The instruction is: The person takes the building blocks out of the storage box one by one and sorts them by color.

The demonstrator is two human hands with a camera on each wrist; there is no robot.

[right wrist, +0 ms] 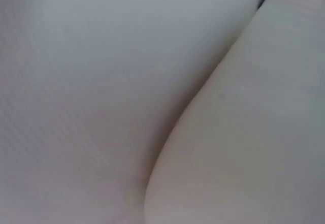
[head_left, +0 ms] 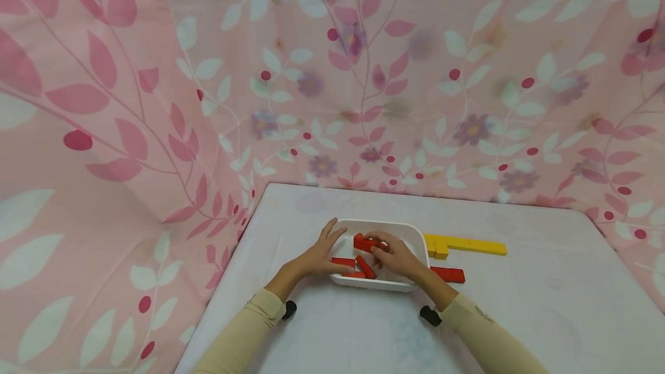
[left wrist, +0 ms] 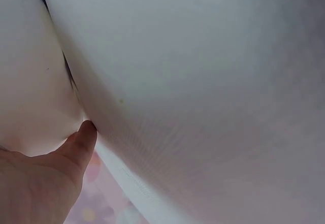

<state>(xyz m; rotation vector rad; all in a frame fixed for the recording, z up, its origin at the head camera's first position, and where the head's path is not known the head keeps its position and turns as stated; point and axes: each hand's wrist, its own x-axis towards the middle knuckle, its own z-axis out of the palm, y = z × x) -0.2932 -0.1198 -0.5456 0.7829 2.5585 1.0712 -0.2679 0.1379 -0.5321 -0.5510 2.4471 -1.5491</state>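
table (head_left: 519, 305), head view: surface covered in white cloth; pink floral fabric (head_left: 363, 82) stands behind. both forearms, in beige sleeves (head_left: 241, 331), reach forward. left hand (head_left: 313, 257): fingers and thumb spread across the left end of the white tray (head_left: 374, 285). right hand (head_left: 396, 257): inside the tray area, pinching a red block (head_left: 365, 243). loose red blocks (head_left: 366, 268) lie in the tray; yellow blocks (head_left: 475, 245) and a red strip (head_left: 449, 275) lie to its right.

left wrist view: left hand at lower left, one digit extended.

right wrist view: pale surfaces; finger state cannot be told here.
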